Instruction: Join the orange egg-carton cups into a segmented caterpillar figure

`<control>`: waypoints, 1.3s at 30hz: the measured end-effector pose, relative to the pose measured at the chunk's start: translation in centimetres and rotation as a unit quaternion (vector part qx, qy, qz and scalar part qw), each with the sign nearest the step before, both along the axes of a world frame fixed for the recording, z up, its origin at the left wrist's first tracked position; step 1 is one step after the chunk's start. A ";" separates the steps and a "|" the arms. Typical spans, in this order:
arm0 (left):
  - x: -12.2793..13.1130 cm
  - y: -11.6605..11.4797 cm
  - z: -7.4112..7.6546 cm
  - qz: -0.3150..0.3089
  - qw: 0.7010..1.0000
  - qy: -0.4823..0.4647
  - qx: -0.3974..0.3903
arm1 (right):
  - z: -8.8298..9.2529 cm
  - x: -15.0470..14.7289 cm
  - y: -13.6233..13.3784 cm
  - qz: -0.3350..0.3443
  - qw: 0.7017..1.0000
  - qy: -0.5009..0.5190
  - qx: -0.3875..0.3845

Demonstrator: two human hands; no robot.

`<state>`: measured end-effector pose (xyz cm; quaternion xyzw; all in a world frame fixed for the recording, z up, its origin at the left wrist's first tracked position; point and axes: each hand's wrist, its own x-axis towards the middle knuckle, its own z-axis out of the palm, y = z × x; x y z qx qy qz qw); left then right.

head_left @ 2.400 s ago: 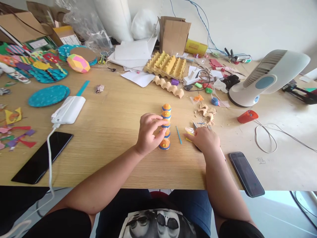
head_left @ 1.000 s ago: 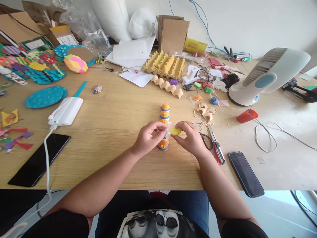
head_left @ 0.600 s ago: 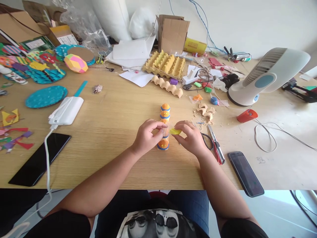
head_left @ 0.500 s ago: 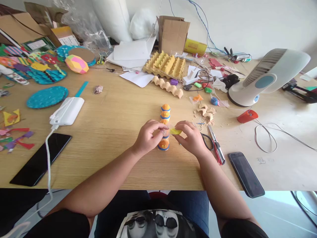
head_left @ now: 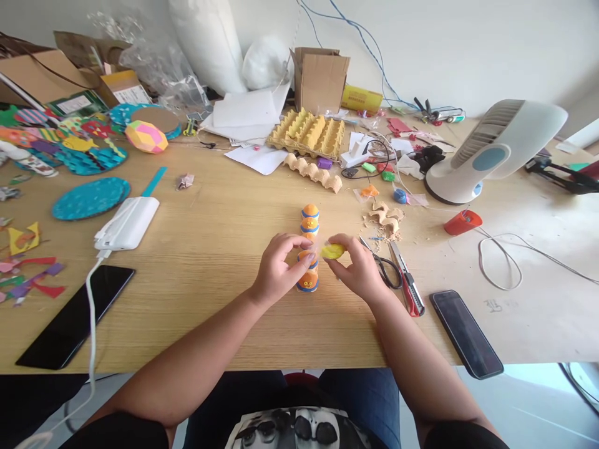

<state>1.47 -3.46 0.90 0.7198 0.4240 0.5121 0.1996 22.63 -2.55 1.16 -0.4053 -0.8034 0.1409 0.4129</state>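
My right hand (head_left: pixel 356 267) has its fingers round a small yellow lump of modelling clay (head_left: pixel 333 251), which seems to sit in clear film. Opposite it, my left hand (head_left: pixel 282 269) curves with thumb and forefinger apart; a faint bit of clear film shows near its fingertips. Below both hands, a row of orange-topped egg-carton cups (head_left: pixel 309 222) with blue bands and small faces stands on the table. My left hand's fingers cover part of the row's middle.
Scissors (head_left: pixel 389 272) and a red utility knife (head_left: pixel 408 284) lie right of my hands, near a phone (head_left: pixel 466 333). Carton scraps (head_left: pixel 386 218), an egg tray (head_left: pixel 307 134) and a white fan (head_left: pixel 486 156) are behind. A power bank (head_left: pixel 127 223) lies left.
My left thumb and forefinger have spread apart. More of the yellow clay shows at my right fingertips. The view has shifted slightly; the cup row stays put.
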 end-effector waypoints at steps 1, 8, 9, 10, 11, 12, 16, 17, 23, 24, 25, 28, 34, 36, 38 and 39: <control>0.0 0.0 0.0 0.004 1.000 0.001 -0.002 | 0.1 0.0 0.0 0.002 1.000 -0.005 0.000; 0.1 0.3 -0.3 0.029 0.999 0.011 0.015 | 0.5 -0.4 -0.2 0.038 0.999 -0.038 0.001; 0.1 0.3 -0.4 0.028 0.999 0.010 0.016 | 0.5 -0.4 -0.2 0.031 0.999 -0.045 0.000; 0.2 0.3 -0.4 0.025 1.000 0.007 0.015 | 0.5 -0.5 -0.3 0.022 0.998 -0.051 0.000; 0.2 0.3 -0.4 0.021 1.000 0.002 0.012 | 0.4 -0.6 -0.3 0.013 0.998 -0.055 0.001; 0.3 0.2 -0.4 0.017 1.000 -0.005 0.004 | 0.3 -0.6 -0.3 0.006 0.998 -0.057 0.002; 0.3 0.1 -0.3 0.003 0.997 -0.050 -0.055 | 0.0 -0.6 -0.3 -0.002 0.998 -0.058 0.015; 0.3 0.1 -0.3 -0.005 0.995 -0.065 -0.073 | -0.1 -0.6 -0.2 -0.005 0.998 -0.057 0.021; 0.1 0.4 -0.7 -0.104 0.945 -0.219 -0.220 | -0.3 -0.5 0.1 -0.010 0.997 -0.055 0.055; 0.1 0.4 -0.7 -0.115 0.934 -0.241 -0.239 | -0.4 -0.5 0.1 -0.008 0.997 -0.054 0.057; 0.1 0.4 -0.7 -0.124 0.924 -0.257 -0.254 | -0.4 -0.4 0.2 -0.006 0.997 -0.053 0.059; 0.0 0.4 -0.6 -0.152 0.907 -0.280 -0.276 | -0.4 -0.4 0.2 0.000 0.997 -0.046 0.069; -0.5 0.3 -0.1 -0.172 0.960 -0.148 -0.166 | -0.2 -0.1 0.1 0.001 0.999 -0.031 0.036; -0.6 0.4 -0.3 -0.149 0.975 -0.107 -0.128 | -0.2 -0.1 0.1 0.011 0.999 -0.039 0.020; -0.5 0.5 -0.6 -0.129 0.974 -0.112 -0.148 | -0.3 -0.1 0.2 0.016 0.998 -0.054 0.011; -0.4 0.5 -0.7 -0.128 0.967 -0.129 -0.178 | -0.3 0.0 0.2 0.017 0.998 -0.061 0.011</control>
